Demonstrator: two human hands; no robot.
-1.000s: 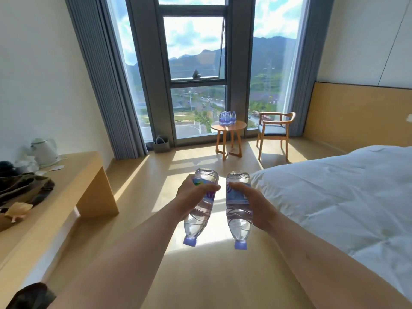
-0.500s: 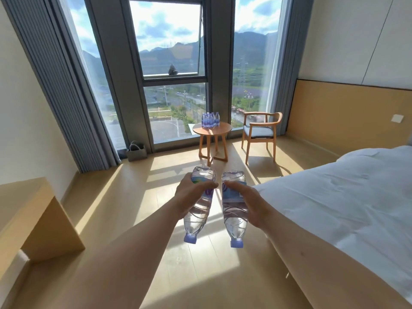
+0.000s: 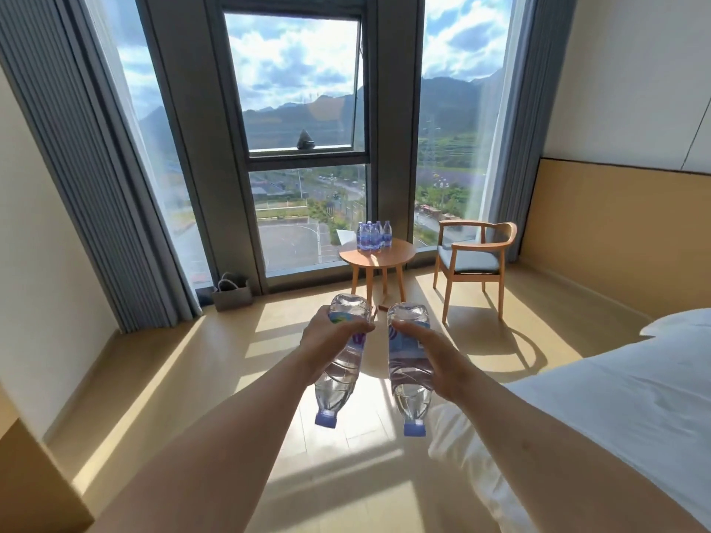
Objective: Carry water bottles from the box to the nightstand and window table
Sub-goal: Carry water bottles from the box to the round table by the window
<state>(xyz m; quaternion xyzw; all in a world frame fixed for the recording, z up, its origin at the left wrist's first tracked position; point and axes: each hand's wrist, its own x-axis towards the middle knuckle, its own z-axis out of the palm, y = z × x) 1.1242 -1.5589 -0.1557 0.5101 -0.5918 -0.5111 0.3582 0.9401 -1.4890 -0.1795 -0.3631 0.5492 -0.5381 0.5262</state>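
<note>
My left hand [image 3: 327, 342] grips a clear water bottle [image 3: 338, 375] around its labelled middle, cap pointing down toward me. My right hand [image 3: 431, 355] holds a second water bottle [image 3: 408, 382] the same way, just to the right. Both are held out in front of me over the floor. Ahead by the window stands a small round wooden table [image 3: 400, 252] with several blue-capped bottles [image 3: 372, 235] grouped on its far left part. The box and the nightstand are out of view.
A wooden armchair [image 3: 475, 259] with a grey seat stands right of the table. The white bed [image 3: 615, 409] fills the right side. A grey bag [image 3: 232, 294] sits by the left curtain. A wooden desk corner [image 3: 34, 482] juts in at lower left.
The view has moved forward toward the window; the table and chair look nearer and the desk has slid out to the lower left. Both hands keep their bottles.
</note>
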